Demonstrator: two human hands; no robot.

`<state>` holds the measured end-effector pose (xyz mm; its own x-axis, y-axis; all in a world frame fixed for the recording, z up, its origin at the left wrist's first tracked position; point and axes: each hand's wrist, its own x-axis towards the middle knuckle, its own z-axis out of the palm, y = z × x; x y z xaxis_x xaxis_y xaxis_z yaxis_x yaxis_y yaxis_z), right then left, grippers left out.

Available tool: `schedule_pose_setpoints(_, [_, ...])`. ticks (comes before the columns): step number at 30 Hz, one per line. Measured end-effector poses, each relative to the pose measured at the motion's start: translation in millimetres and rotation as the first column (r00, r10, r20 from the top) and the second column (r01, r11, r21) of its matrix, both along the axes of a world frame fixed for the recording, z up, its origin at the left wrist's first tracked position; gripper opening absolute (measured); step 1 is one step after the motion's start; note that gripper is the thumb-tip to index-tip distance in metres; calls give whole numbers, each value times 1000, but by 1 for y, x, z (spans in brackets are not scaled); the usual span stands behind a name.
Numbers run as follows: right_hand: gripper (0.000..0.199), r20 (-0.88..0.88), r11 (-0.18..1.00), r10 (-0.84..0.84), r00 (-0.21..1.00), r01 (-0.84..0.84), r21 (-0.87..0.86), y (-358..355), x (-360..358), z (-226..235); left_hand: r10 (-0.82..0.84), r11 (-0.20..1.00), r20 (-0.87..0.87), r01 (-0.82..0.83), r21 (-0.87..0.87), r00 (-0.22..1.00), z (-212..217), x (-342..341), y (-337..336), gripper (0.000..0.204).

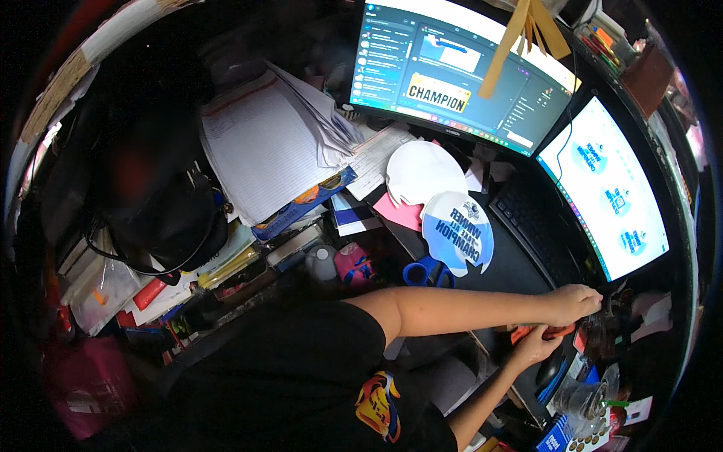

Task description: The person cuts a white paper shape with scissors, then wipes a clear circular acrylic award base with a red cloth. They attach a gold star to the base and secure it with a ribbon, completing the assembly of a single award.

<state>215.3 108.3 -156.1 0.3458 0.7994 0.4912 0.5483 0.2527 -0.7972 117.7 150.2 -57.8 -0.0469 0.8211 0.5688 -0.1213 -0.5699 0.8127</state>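
One black desk [520,262] carries the items listed; positions are taken from the blue-and-white printed disc [458,235] lying on it. Two lit monitors [452,64] stand beyond the disc, one above it, the other to its right. A stack of lined papers [260,143] lies to its upper left, well apart. A dark keyboard [527,222] sits just right of it. A white round cut-out [424,169] adjoins its upper edge. Below and right of the disc, near each other, are both hands. Left hand [576,303]: fingers bent inward; whether its grip pinches anything cannot be told. Right hand [538,346], lower: grip closed around an orange-red item [559,331], located just under the left hand, below and right of the disc; its kind is unclear, being partly covered.
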Motion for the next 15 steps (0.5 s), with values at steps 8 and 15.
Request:
schedule_pose_setpoints(8, [18,9,933,244,970,-232,-275,29,25,11,-23,1000,-47,23,3,999,-7,7,3,40])
schedule_pose_setpoints(15, [21,0,909,273,962,-258,-327,30,24,1,35,999,0,-35,4,999,-5,5,2,38])
